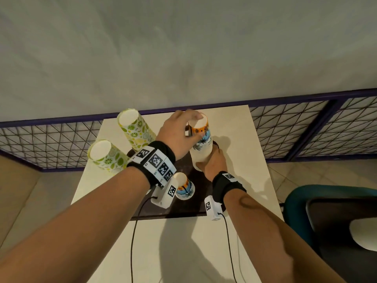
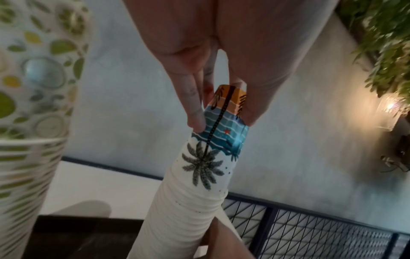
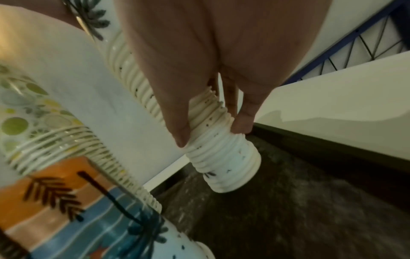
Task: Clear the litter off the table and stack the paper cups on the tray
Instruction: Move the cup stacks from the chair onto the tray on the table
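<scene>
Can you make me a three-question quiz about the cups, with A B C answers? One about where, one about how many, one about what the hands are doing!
1. Where does the tall palm-tree stack stand?
A. on the dark tray
B. on the floor
C. on the chair

2. How many lemon-pattern stacks are there?
A. one
B. two
C. four

3. What is the left hand doing?
A. lying flat on the table
B. pinching the stack's top cup
C. hanging free

Answers:
1 A, its base meets the tray in the right wrist view.
2 B, a back stack and a front stack.
3 B, fingers and thumb grip the top cup while the right hand holds the stack low down.
</scene>
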Motion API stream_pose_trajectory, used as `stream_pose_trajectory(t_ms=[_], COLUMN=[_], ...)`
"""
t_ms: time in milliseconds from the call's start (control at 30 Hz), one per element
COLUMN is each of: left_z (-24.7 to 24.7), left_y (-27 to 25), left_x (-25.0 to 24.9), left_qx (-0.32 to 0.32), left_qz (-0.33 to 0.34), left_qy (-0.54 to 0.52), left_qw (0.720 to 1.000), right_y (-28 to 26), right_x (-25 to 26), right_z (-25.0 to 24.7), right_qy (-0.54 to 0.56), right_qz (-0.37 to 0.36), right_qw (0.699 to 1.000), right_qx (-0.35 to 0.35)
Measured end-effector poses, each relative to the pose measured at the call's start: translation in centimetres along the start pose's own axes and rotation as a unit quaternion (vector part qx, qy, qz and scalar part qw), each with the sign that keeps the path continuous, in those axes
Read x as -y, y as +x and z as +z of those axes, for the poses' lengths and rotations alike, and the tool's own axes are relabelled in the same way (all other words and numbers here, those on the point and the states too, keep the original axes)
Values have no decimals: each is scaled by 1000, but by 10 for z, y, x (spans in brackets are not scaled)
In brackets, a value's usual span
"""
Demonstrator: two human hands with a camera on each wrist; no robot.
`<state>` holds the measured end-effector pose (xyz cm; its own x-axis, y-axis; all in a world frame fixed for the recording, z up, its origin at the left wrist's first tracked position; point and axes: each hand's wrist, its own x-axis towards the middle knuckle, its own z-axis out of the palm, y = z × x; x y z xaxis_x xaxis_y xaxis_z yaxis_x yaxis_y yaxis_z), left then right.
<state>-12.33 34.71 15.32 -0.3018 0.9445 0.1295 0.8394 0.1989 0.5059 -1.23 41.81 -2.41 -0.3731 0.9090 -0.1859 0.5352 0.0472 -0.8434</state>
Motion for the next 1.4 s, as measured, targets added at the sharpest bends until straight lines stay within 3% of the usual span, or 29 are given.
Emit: stream_pose_trajectory(t_ms=[233, 333, 400, 500, 600, 733, 967, 1200, 1400], left_z=[6, 4, 2, 1, 11, 47, 128, 196, 241], left_y=[-3, -12, -23, -48, -78, -112, -143, -134, -109], left_x=[19, 8, -6, -42, -92, -160, -269, -364, -408], left_qx=[13, 34, 8, -50, -56, -18, 110, 158, 183], left_qz=[-27, -23, -19, 17, 69, 122, 147, 156, 161], left_qy=[-20, 7, 15, -6, -35, -89, -186, -201, -128], left_qw=[999, 999, 1000, 999, 995, 988, 965, 954, 961], right_y=[-6, -22, -40, -80, -135, -204, -294, -293, -250], right_x=[-8, -9, -13, -22, -42, -104, -202, -268, -290], right_z=[-4, -26, -46, -85, -128, -182, -285, -350, -372], right_qy=[-4, 10, 36, 133, 179, 177, 89, 64, 32], right_qz=[6, 23, 21, 16, 0, 8, 108, 212, 213], right_qw=[999, 999, 999, 991, 983, 982, 976, 956, 964], right_qx=[45, 37, 20, -7, -31, -71, -167, -193, -157])
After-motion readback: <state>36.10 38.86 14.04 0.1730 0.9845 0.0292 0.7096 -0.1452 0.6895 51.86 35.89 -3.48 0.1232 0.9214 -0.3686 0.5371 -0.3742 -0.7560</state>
